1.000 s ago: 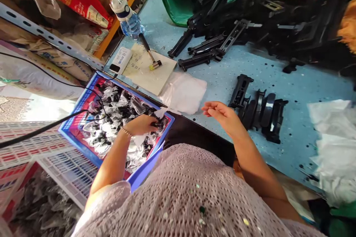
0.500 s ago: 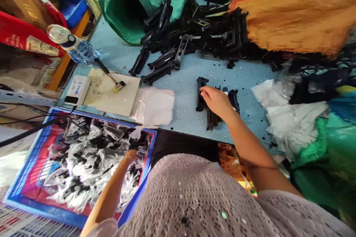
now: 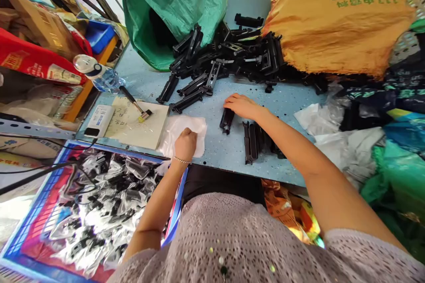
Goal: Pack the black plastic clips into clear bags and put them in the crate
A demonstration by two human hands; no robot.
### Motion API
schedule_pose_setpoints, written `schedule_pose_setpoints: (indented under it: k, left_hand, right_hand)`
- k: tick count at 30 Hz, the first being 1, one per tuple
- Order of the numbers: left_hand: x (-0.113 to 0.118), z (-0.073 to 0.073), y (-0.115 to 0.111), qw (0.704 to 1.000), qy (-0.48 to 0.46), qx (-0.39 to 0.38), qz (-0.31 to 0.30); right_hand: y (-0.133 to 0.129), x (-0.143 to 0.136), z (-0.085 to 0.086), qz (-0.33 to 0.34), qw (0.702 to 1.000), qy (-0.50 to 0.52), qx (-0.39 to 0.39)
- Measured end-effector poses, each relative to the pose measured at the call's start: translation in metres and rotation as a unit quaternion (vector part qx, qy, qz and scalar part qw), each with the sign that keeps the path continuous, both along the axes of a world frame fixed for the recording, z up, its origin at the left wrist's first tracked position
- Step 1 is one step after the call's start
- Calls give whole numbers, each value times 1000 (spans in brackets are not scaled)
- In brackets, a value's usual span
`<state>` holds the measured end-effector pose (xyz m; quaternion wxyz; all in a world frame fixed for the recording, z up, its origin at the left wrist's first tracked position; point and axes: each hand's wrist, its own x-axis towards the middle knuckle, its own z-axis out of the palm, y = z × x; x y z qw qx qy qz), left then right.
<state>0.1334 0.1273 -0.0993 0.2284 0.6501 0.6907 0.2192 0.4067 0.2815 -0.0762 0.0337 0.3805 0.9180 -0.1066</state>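
My left hand [image 3: 186, 143] is closed on the stack of clear plastic bags [image 3: 200, 135] near the table's front edge; its fingers are curled at the bags' surface. My right hand [image 3: 241, 105] grips the upper end of a black plastic part [image 3: 227, 120], just right of the bags. Several similar black parts [image 3: 251, 142] lie side by side under my right forearm. Behind them spreads a large pile of black parts [image 3: 212, 75], in front of the open green sack [image 3: 179, 0].
An orange sack [image 3: 338, 22] stands at the back right. On the left are a brush [image 3: 133, 99] on a cardboard sheet [image 3: 139, 135], a white device [image 3: 99, 120], a water bottle [image 3: 102, 75] and a blue crate [image 3: 36, 203] of bagged parts. Crumpled bags [image 3: 335, 146] lie right.
My left hand has come up from the crate onto the plastic bags. My right hand has moved left with a black part, away from the row. The view has shifted slightly.
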Motion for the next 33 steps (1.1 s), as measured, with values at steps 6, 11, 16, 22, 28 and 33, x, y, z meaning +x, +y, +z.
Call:
schedule_pose_setpoints:
  k: [6, 11, 16, 22, 28, 33]
  left_hand:
    - [-36, -14, 5, 970, -228, -52, 69]
    - [-29, -13, -1, 941, -329, 17, 81]
    - [-30, -5, -14, 990, -117, 64, -42]
    - [-48, -2, -23, 998, -20, 49, -39]
    - [-55, -1, -27, 996, -11, 77, -41]
    - [-28, 6, -51, 966, 16, 165, -198]
  right_hand:
    - [-18, 9, 20, -219, 933, 260, -114]
    - [-94, -41, 19, -214, 592, 559, -540]
    - [-140, -94, -10, -240, 462, 553, -651]
    - [-149, -78, -15, -206, 475, 545, -660]
    - [-158, -73, -33, -190, 450, 447, -749]
    - [-155, -91, -38, -266, 505, 459, -680]
